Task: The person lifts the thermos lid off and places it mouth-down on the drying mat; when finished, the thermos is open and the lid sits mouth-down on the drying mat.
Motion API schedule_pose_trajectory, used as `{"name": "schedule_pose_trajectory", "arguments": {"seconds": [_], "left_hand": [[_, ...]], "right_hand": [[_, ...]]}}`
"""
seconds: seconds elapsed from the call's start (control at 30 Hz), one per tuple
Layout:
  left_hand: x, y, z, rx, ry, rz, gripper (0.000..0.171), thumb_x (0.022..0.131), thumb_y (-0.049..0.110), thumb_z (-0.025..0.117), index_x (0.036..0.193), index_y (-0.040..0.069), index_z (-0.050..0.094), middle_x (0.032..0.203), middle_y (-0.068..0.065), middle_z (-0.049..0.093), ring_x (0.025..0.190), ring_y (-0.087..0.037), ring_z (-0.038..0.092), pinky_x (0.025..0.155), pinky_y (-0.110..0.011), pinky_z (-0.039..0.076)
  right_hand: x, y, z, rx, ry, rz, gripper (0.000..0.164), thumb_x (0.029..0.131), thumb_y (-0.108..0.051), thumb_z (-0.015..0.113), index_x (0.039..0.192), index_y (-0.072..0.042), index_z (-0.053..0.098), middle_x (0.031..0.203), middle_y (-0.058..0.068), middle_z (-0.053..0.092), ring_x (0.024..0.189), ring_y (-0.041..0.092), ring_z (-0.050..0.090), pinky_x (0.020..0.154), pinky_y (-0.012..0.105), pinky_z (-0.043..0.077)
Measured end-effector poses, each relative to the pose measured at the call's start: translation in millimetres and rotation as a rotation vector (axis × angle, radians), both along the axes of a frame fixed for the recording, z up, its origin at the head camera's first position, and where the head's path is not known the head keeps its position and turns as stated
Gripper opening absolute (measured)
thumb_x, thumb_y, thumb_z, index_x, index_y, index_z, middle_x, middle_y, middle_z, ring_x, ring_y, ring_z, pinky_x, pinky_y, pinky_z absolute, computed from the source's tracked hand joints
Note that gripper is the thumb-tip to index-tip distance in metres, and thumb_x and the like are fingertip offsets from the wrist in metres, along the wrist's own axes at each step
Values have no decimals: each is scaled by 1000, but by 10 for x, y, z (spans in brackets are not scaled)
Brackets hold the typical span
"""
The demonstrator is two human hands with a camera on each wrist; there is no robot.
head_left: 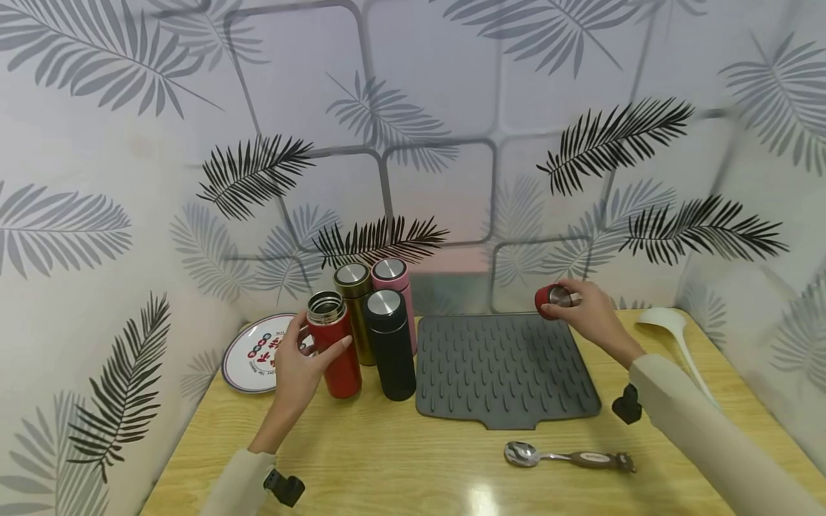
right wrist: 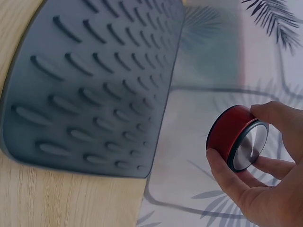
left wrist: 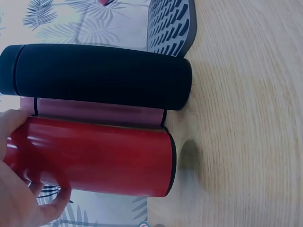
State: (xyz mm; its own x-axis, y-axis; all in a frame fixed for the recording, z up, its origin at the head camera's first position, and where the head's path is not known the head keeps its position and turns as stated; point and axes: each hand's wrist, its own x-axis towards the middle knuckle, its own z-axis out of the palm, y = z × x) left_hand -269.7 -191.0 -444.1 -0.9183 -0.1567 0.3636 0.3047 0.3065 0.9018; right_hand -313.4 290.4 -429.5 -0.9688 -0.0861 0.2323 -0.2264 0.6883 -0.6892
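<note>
My left hand [head_left: 298, 365] grips a red thermos bottle [head_left: 340, 362] near its top, fingers and thumb around the sides. The bottle stands upright without a lid, its steel mouth showing. In the left wrist view the red bottle [left wrist: 99, 158] fills the middle, with the hand [left wrist: 23, 189] curled about its upper end. Over the far right corner of the grey mat, my right hand [head_left: 594, 319] holds the red lid [head_left: 550, 301] up in the air. Seen from the right wrist, thumb and fingers pinch the rim of this lid [right wrist: 232, 135], its silver top facing sideways.
Beside the red bottle stand a black bottle [head_left: 391, 351], a gold-green bottle [head_left: 355, 287] and a pink bottle [head_left: 400, 283]. A white plate [head_left: 248, 373] lies left. A grey ridged mat [head_left: 503, 369] occupies the middle; a spoon [head_left: 568, 457] lies before it, a white ladle [head_left: 677, 333] right.
</note>
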Motion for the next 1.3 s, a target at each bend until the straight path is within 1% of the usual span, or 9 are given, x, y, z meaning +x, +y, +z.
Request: {"name": "schedule_pose_trajectory", "arguments": {"seconds": [0.23, 0.33, 0.5, 0.77, 0.93, 1.0, 1.1, 1.23, 1.3], "left_hand": [[29, 20, -63, -10, -16, 12, 76, 84, 21, 90, 150, 10, 53, 142, -9, 61, 128, -28, 62, 88, -13, 52], [41, 14, -98, -12, -33, 18, 77, 84, 20, 90, 150, 9, 52, 143, -10, 61, 127, -28, 62, 88, -13, 52], [23, -10, -119, -4, -22, 29, 77, 84, 18, 89, 151, 8, 51, 143, -11, 60, 126, -29, 62, 87, -10, 51], [-10, -7, -109, -16, -1, 37, 76, 84, 18, 89, 150, 8, 52, 143, -10, 61, 126, -28, 63, 88, -12, 51], [-27, -2, -126, -11, 0, 34, 76, 85, 17, 89, 150, 8, 52, 143, -10, 60, 126, -28, 62, 88, -14, 52], [-32, -7, -139, -11, -7, 34, 76, 85, 18, 89, 150, 8, 51, 144, -10, 60, 126, -29, 62, 91, -18, 54], [-28, -5, -151, -10, -21, 31, 76, 86, 20, 88, 150, 8, 51, 144, -10, 59, 128, -30, 62, 98, -33, 57], [-29, 4, -163, -12, -25, 27, 75, 86, 20, 88, 150, 7, 51, 145, -12, 59, 130, -32, 61, 104, -53, 53], [-37, 8, -168, -11, -20, 28, 75, 86, 18, 88, 150, 6, 50, 145, -12, 59, 130, -34, 60, 104, -55, 53]], "right_hand": [[-190, 58, -219, 87, -3, -10, 65, 97, -18, 75, 146, 14, 48, 123, 34, 64, 100, 41, 67, 80, 52, 59], [-252, 102, -318, 110, 6, 8, 61, 96, -17, 75, 144, 14, 51, 118, 31, 66, 99, 41, 65, 81, 53, 56], [-355, 139, -440, 133, 22, 25, 55, 95, -16, 76, 137, 12, 56, 112, 28, 70, 102, 43, 61, 85, 58, 51], [-501, 121, -568, 155, -43, 3, 62, 93, -18, 78, 138, 17, 53, 120, 35, 65, 108, 49, 63, 92, 62, 50], [-502, 80, -619, 153, -107, -30, 67, 94, -19, 77, 143, 16, 47, 132, 41, 55, 118, 52, 57, 98, 64, 47], [-492, 56, -628, 156, -128, -40, 69, 95, -19, 76, 146, 16, 44, 135, 43, 51, 120, 54, 54, 99, 64, 46], [-486, 32, -645, 189, -145, -51, 70, 96, -19, 76, 146, 16, 43, 135, 44, 48, 119, 54, 53, 98, 64, 47], [-512, 15, -682, 225, -133, -59, 64, 94, -17, 77, 140, 17, 48, 129, 42, 52, 115, 52, 56, 97, 63, 47], [-534, 4, -705, 250, -107, -52, 58, 93, -15, 78, 134, 17, 53, 123, 39, 57, 111, 50, 57, 95, 63, 48]]}}
